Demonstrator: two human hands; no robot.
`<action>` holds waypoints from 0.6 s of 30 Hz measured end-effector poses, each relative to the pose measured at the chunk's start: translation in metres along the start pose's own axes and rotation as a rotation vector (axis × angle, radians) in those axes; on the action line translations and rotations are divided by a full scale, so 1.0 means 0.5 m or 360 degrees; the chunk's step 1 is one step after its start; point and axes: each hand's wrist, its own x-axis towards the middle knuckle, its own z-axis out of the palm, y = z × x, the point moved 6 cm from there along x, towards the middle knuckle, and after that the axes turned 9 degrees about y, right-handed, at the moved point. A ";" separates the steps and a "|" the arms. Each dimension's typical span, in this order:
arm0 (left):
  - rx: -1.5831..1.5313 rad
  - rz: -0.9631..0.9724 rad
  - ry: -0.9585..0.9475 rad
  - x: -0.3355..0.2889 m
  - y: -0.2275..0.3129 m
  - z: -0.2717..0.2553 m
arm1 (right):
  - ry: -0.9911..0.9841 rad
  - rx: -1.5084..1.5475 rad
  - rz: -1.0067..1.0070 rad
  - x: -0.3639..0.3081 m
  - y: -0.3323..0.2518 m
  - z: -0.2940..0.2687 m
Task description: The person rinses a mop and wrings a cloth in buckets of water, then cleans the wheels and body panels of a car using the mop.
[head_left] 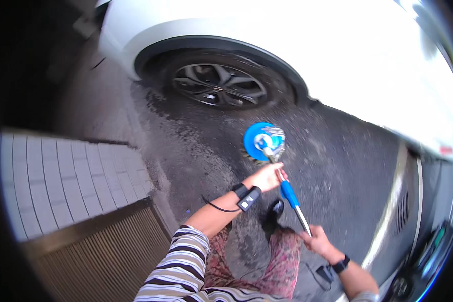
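A spin mop (253,140) with a round blue head and a pale stringy fringe is held over the wet asphalt, near the car wheel (219,86). My left hand (267,178) is closed around its pole just below the head. Farther down, past a blue sleeve (289,194) on the pole, my right hand (318,241) is closed around the near part of the handle. The mop slants from upper left to lower right and is apart from the tyre. Some blur softens the mop head.
A white car (337,55) spans the far side. At left are a tiled ledge (75,176) and a ribbed brown surface (105,256). My dark shoe (275,209) is beneath the pole. A dark vehicle (423,267) stands at lower right, beyond a white ground line (387,216).
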 end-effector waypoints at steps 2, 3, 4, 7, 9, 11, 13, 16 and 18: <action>0.0037 -0.0154 0.0208 -0.033 -0.072 -0.036 | 0.0000 0.0162 0.0240 -0.085 0.020 0.036; 0.0128 -0.0038 0.0457 -0.042 -0.037 0.024 | -0.0034 0.0287 0.0289 -0.069 -0.005 0.006; 0.0108 -0.0078 0.0517 -0.056 -0.062 0.042 | -0.0090 0.0432 0.0371 -0.103 -0.017 -0.008; 0.0112 -0.0027 0.0554 -0.060 -0.031 0.106 | -0.0161 0.0619 0.0384 -0.103 -0.091 -0.029; 0.0145 0.0042 0.0554 -0.079 -0.019 0.145 | -0.0164 0.0668 0.0378 -0.111 -0.112 -0.039; 0.0209 -0.0031 0.0563 -0.131 -0.067 0.156 | -0.0223 0.0812 0.0473 -0.168 -0.107 -0.032; 0.0321 -0.0188 0.0437 -0.207 -0.155 0.166 | -0.0248 0.1057 0.0642 -0.258 -0.081 -0.015; 0.0427 -0.0363 0.0471 -0.297 -0.236 0.197 | -0.0208 0.1200 0.0749 -0.353 -0.067 0.000; 0.0546 -0.0470 0.0429 -0.342 -0.276 0.237 | -0.0456 0.1721 0.0931 -0.377 -0.045 0.018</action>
